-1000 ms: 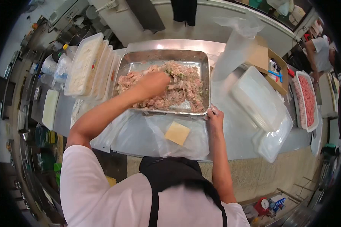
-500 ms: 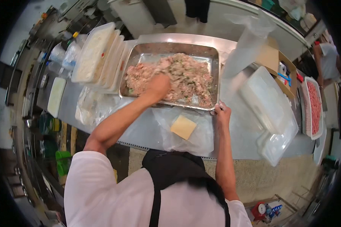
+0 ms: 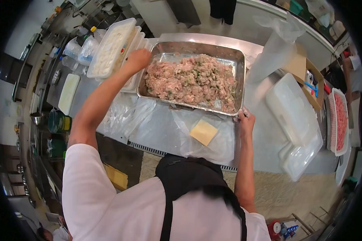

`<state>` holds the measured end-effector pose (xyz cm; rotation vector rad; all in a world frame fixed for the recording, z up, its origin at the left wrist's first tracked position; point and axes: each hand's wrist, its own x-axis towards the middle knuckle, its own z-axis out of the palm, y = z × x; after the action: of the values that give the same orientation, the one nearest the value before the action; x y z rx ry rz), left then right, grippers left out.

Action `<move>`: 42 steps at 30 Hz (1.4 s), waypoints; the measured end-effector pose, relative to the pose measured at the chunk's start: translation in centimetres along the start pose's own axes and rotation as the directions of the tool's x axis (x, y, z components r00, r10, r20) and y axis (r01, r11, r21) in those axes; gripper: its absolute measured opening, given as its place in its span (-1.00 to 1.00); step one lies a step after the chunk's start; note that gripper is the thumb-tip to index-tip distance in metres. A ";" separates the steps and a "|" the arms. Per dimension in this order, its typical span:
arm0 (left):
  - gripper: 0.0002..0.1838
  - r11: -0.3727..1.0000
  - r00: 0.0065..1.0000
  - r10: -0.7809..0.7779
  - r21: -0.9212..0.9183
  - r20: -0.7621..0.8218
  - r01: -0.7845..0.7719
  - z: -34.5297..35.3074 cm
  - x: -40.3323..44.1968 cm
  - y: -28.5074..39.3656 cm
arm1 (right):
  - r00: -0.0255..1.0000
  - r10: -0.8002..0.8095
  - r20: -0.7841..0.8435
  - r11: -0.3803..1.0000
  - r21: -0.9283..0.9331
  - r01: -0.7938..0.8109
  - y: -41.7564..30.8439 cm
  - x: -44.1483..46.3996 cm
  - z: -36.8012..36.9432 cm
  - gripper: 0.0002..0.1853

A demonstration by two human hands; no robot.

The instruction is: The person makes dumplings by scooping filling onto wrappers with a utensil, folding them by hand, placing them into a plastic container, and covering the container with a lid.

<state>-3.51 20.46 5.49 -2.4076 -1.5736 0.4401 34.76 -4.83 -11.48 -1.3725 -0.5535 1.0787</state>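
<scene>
A metal tray [image 3: 193, 106] holds a heap of minced meat [image 3: 193, 80] with green bits in it. My left hand [image 3: 139, 59] is closed beside the tray's far left edge, in front of the stacked containers; what its fingers hold, if anything, is hidden. At the near right corner of the tray, my right hand [image 3: 246, 116] is closed on the rim. A square yellowish piece [image 3: 204, 132] lies on a clear plastic sheet [image 3: 221, 148], nearer to me than the tray.
Stacked plastic containers [image 3: 110, 50] and a white board [image 3: 69, 94] are on the left. To the right lie clear lids [image 3: 287, 108], an open cardboard box [image 3: 317, 98] and a basket of pink meat [image 3: 341, 120]. A co-worker [image 3: 354, 70] stands at the far right.
My left hand has come out of the meat and moved to the tray's left edge. The meat is now fully in view. My right hand keeps its place at the corner.
</scene>
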 end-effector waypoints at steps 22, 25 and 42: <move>-0.62 0.434 0.876 0.123 -0.819 0.466 0.375 4.3 -3.9 9.0 | 0.998 0.014 0.063 0.999 -0.032 -0.012 0.8 0.6 -0.8 -0.69; -0.64 0.480 0.867 0.093 -0.785 0.489 0.391 2.2 -2.1 9.8 | 0.996 0.027 0.080 0.999 -0.040 -0.024 1.1 0.8 -1.0 -0.70; -0.69 0.965 0.861 0.163 -0.259 0.483 -0.037 -0.7 -3.6 2.1 | 1.000 0.016 0.022 1.000 -0.020 -0.015 1.0 0.4 -0.5 -0.61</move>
<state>-2.84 16.29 5.83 -2.7211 -1.7896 1.0249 35.13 -4.89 -12.65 -1.3855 -0.5725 1.1048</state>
